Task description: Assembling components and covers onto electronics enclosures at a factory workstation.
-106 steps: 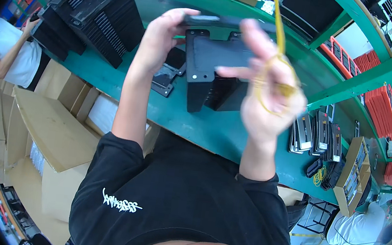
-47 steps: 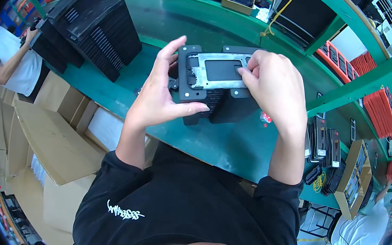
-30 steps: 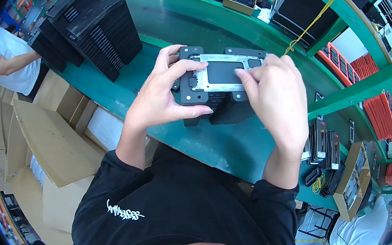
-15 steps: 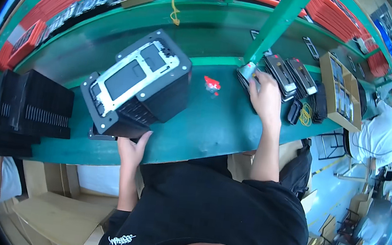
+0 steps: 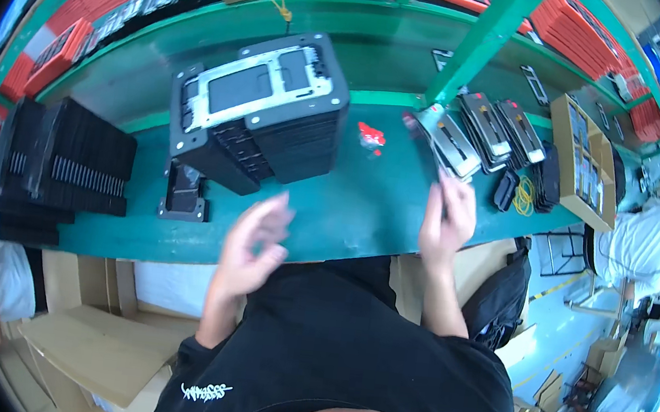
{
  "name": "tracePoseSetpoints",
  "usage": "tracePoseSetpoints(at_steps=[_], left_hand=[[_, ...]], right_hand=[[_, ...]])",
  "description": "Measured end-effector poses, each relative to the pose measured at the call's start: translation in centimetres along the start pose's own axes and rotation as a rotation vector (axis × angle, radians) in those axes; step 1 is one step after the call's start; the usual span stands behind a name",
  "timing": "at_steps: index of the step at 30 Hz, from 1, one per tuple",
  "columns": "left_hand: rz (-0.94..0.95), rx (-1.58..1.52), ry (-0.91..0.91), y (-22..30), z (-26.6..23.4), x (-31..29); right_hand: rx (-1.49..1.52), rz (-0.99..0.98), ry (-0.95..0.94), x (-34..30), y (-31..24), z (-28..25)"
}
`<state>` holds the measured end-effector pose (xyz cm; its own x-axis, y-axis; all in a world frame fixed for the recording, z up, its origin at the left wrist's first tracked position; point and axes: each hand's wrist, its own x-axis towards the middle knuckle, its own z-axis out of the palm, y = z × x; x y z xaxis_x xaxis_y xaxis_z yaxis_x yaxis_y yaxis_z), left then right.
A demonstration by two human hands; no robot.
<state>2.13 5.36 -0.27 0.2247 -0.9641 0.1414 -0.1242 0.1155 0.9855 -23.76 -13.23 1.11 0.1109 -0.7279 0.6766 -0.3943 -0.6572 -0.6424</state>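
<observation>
My right hand (image 5: 450,220) pinches the near end of a thin frame plate (image 5: 435,141), seen nearly edge-on and blurred, beside the green post. Just right of it lies a flat pile of silver-and-black frame plates (image 5: 457,146). My left hand (image 5: 257,242) hovers over the bench's front edge, empty, its fingers apart and slightly blurred. Beyond that hand stands a tall stack of black trays (image 5: 305,142); a silver frame (image 5: 241,92) rests in the top one. A single black tray (image 5: 185,193) lies on the bench next to the stack.
More black trays (image 5: 83,157) are stacked at the left. A red scrap (image 5: 370,136) lies mid-bench. Right of it are more frame plates (image 5: 521,134), yellow bands (image 5: 523,197) and a divided cardboard box (image 5: 579,161). The green post (image 5: 478,48) rises near my right hand.
My left hand has left the tray stack and drawn back toward me. The stack now sits farther back. My right hand has pulled toward me from the pile with a thin plate.
</observation>
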Motion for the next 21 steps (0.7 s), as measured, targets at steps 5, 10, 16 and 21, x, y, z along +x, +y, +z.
tracePoseSetpoints(at_steps=[5,10,16,21], left_hand=[[0.361,0.191,-0.144,0.4,5.9,2.8],[0.327,0.453,-0.097,-0.3,6.7,2.6],[0.47,0.661,-0.026,-1.1,5.5,2.1],[0.175,0.295,-0.114,-0.7,4.4,1.0]], right_hand=[[0.621,-0.324,-0.581,-2.5,-6.1,2.3],[1.139,0.372,-0.409,-3.1,-6.8,4.0],[1.28,0.437,-0.63,-3.0,-5.1,4.4],[1.049,0.24,-0.827,1.6,-2.0,4.5]])
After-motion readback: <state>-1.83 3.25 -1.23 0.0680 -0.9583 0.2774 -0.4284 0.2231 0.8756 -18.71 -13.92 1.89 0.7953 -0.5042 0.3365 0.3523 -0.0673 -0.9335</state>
